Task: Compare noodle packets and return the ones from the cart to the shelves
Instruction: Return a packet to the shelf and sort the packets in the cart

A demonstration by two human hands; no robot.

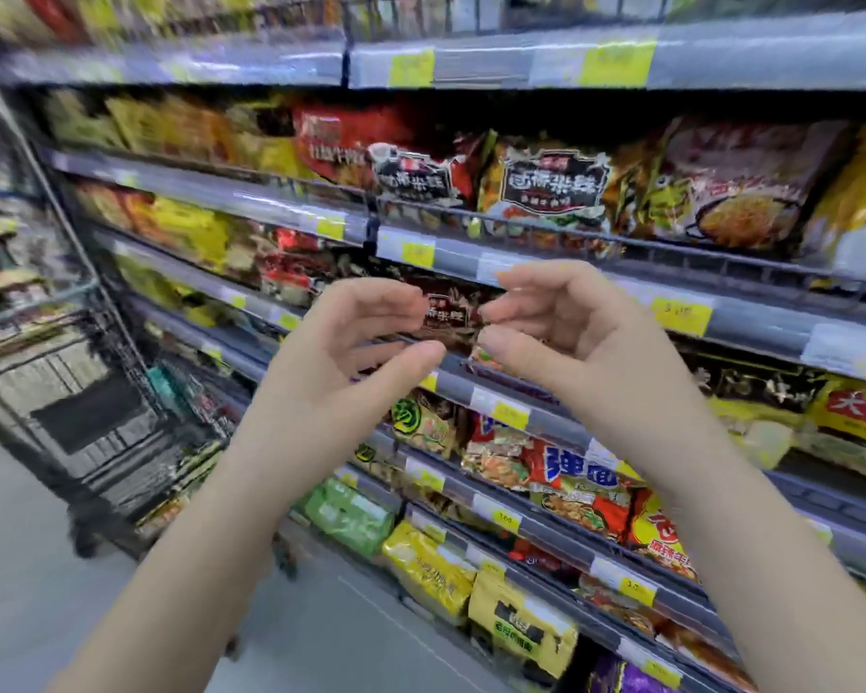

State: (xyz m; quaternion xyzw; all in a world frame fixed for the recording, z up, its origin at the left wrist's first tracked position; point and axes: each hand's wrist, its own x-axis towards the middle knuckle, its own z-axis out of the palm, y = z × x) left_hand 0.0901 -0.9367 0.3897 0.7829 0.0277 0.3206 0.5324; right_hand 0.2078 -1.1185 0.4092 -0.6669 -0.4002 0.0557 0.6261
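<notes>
The shelves [761, 312] fill the right and far side, tiered and railed so the noodle packets stand face-out for reading; the cart [86, 407] waits at the left, near the shelf end, its contents too blurred to tell; a dark packet [451, 312] sits on the middle shelf, framed between both hands, which looks like the spot a return belongs; the left hand [351, 352] and the right hand [561, 332] are raised, each grip empty, fingers and thumb curved apart as if to set or take that packet; whether the fingertips touch it I cannot tell.

Writing: a yellow packet [861, 412] at the far right shows 大骨 on red; a red packet [576, 467] lower down bears big blue characters, the first 弹; the yellow price tags [681, 312] are too blurred to read.
</notes>
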